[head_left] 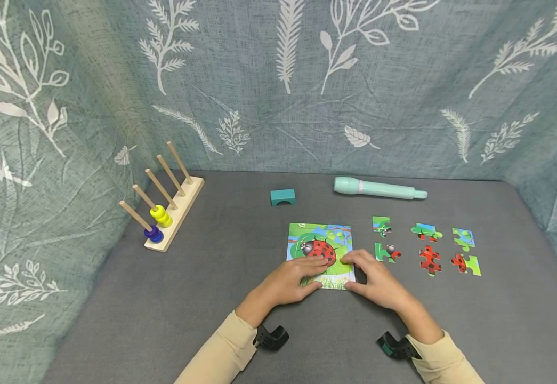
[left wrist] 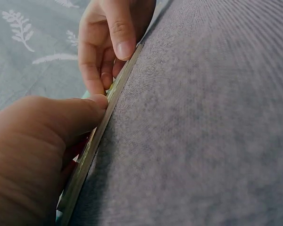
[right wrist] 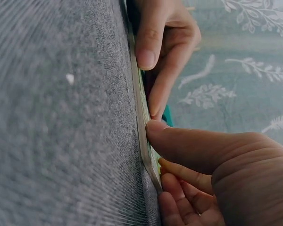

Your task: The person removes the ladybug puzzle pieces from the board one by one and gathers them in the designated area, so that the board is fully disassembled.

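Observation:
A square ladybug puzzle board (head_left: 302,234) lies flat on the grey table. My left hand (head_left: 285,280) rests over its lower left part, with fairly straight fingers on the picture and the thumb at the near edge. At the board's right side, my right hand (head_left: 378,280) holds the edge with bent fingers, its thumb by the near right corner. Both thumbs touch the board's edge in the left wrist view, where its thin side (left wrist: 111,103) shows. Part of the picture is hidden beneath the hands. Several loose jigsaw pieces (head_left: 430,260) lie apart in two rows to the right.
A wooden peg stand (head_left: 179,216) with yellow and blue beads stands at the left. Behind the board are a teal arch block (head_left: 283,197) and a mint-green toy microphone (head_left: 379,189). A leaf-patterned curtain (head_left: 259,106) hangs along the table's back.

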{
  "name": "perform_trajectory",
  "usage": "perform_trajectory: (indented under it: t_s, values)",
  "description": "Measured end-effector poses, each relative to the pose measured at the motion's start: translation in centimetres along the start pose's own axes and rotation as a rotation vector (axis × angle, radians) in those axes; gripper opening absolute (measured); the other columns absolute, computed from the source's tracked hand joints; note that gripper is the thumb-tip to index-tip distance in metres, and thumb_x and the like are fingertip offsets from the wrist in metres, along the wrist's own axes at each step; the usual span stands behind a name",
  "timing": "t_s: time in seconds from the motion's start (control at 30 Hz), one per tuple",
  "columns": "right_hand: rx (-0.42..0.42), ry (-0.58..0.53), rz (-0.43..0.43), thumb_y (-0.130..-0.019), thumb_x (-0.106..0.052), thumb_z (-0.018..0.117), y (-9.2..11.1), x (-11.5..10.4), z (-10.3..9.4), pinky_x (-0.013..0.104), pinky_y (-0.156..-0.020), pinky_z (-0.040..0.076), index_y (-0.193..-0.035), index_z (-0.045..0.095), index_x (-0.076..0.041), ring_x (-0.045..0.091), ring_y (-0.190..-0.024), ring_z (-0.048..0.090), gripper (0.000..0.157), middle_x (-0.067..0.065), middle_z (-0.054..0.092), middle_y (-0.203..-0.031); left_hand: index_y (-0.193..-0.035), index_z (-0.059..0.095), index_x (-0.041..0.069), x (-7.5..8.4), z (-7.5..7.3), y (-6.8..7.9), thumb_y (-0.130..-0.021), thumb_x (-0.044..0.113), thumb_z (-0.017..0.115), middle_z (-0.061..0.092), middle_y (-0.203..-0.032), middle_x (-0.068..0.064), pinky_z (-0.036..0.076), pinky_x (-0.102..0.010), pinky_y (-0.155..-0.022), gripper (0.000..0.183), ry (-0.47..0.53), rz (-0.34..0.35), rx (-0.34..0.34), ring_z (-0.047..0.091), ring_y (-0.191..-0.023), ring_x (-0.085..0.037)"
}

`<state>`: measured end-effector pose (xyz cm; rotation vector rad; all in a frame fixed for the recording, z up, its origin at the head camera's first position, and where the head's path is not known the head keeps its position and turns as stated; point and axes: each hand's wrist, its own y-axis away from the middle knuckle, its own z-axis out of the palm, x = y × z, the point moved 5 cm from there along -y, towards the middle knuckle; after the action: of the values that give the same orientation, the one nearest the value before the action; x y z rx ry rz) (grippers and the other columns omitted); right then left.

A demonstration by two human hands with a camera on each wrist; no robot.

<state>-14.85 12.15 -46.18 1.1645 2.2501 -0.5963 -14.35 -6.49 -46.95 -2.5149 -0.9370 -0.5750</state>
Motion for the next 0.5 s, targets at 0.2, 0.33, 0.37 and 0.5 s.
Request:
perform_trajectory:
  t_s: [0.2, 0.33, 0.37, 0.5]
  values:
    - [0.003, -0.003, 0.018, -0.077, -0.012, 0.077, -0.01, 0.04, 0.16, 0.048, -0.095, 0.047, -0.112, 0.063, -0.008, 0.027, -0.114, 0.055, 0.038, 0.008, 0.057, -0.121, -0.129, 0.06, 0.011, 0.09, -0.18, -0.04, -0.092, 0.024, 0.063, 0.056, -0.136, -0.002, 0.044, -0.033, -0.107, 0.04, 0.014, -0.005, -0.005, 0.051, -0.128, -0.016]
    - [0.016, -0.007, 0.017, -0.077, -0.011, 0.077, -0.01, -0.02, 0.19, 0.046, -0.093, 0.049, -0.112, 0.062, -0.006, 0.026, -0.111, 0.056, 0.039, 0.008, 0.056, -0.12, -0.13, 0.06, 0.011, 0.09, -0.18, -0.05, -0.092, 0.024, 0.063, 0.056, -0.136, -0.002, 0.044, -0.033, -0.107, 0.041, 0.012, -0.001, -0.004, 0.051, -0.128, -0.016]
    - [0.02, -0.005, 0.015, -0.077, -0.01, 0.077, 0.0, -0.06, 0.17, 0.046, -0.093, 0.049, -0.113, 0.061, -0.005, 0.026, -0.11, 0.056, 0.04, 0.009, 0.056, -0.12, -0.13, 0.06, 0.011, 0.07, -0.17, -0.04, -0.092, 0.024, 0.063, 0.056, -0.137, -0.002, 0.044, -0.033, -0.107, 0.041, 0.013, -0.001, -0.004, 0.05, -0.128, -0.016]
    - [0.027, 0.01, 0.017, -0.076, -0.009, 0.077, 0.01, -0.15, 0.14, 0.047, -0.093, 0.049, -0.115, 0.06, -0.002, 0.028, -0.111, 0.055, 0.043, 0.011, 0.055, -0.12, -0.131, 0.059, 0.011, -0.02, -0.1, -0.06, -0.092, 0.024, 0.063, 0.055, -0.137, -0.002, 0.044, -0.033, -0.108, 0.042, 0.019, -0.004, -0.004, 0.05, -0.129, -0.016]
